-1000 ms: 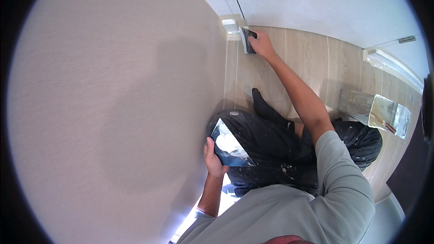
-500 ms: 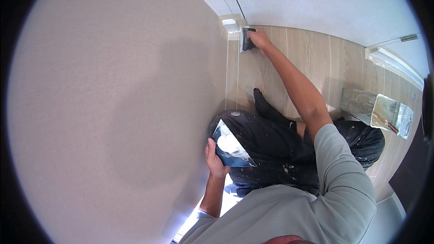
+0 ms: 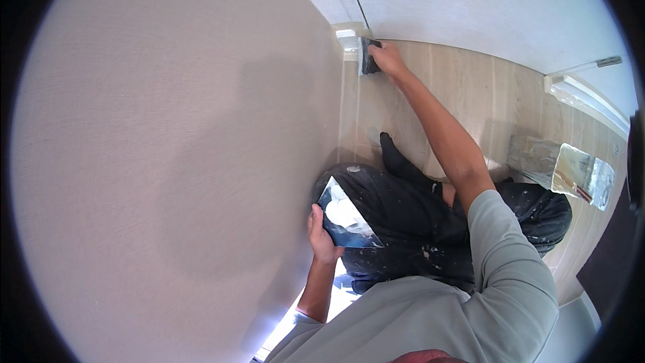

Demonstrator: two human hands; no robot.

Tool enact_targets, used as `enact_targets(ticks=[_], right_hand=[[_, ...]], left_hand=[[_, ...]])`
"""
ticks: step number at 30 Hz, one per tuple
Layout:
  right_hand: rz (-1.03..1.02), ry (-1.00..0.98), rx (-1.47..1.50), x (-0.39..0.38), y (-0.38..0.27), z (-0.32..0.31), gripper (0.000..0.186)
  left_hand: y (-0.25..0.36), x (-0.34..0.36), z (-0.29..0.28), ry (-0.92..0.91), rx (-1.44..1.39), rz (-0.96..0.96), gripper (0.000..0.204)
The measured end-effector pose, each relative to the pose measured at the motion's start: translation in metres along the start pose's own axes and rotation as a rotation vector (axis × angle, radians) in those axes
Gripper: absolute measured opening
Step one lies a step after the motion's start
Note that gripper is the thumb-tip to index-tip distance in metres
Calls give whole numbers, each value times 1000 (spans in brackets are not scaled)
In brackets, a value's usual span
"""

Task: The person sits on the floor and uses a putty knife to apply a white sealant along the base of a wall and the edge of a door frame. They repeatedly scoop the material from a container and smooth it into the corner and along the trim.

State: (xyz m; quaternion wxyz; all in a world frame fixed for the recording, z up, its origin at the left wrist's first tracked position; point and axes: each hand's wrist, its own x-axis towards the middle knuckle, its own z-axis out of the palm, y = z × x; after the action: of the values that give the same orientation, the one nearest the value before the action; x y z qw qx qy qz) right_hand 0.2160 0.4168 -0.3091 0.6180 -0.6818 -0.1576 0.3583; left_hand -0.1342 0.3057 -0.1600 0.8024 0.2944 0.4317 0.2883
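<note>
My right hand (image 3: 390, 60) reaches far forward, closed on a dark putty knife (image 3: 369, 58) with a broad blade. The blade's pale edge is up against the white corner block of the door trim (image 3: 347, 40), low down where wall and floor meet. Close to my body, my left hand (image 3: 321, 234) grips a dark, wide-bladed scraper (image 3: 349, 236) by its lower left side. A thick smear of white filler (image 3: 339, 214) lies on that scraper's face. It is held over my dark, paint-spotted trousers (image 3: 410, 222).
A beige wall (image 3: 168, 128) rises close on my left. Ahead stands a pale door panel (image 3: 470, 0) above the wood-look floor (image 3: 463, 81). To the right sit a filler-stained tray (image 3: 574, 168) with a brown-handled tool and a greyish sheet (image 3: 531, 154). More white trim (image 3: 588, 94) runs at the far right.
My right hand and the putty knife have shifted very slightly, the blade now closer to the trim block. The left hand with the loaded scraper stays nearly still.
</note>
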Motion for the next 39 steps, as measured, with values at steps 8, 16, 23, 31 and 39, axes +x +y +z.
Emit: enact_targets(ticks=[8, 16, 23, 31, 39], right_hand=[[-82, 3, -67, -4, -10, -1, 27], [8, -113, 124, -72, -27, -41, 26], [306, -215, 578, -204, -15, -102, 31], [329, -86, 1004, -382, -51, -186, 44], [-136, 142, 1200, -506, -49, -236, 41]], left_hand=[[1, 0, 4, -15, -4, 17, 46], [-3, -1, 4, 18, -1, 42, 43], [-4, 1, -7, -107, -42, 96, 43], [0, -17, 37, -131, -102, 105, 54], [-37, -60, 147, -380, 111, -11, 56]])
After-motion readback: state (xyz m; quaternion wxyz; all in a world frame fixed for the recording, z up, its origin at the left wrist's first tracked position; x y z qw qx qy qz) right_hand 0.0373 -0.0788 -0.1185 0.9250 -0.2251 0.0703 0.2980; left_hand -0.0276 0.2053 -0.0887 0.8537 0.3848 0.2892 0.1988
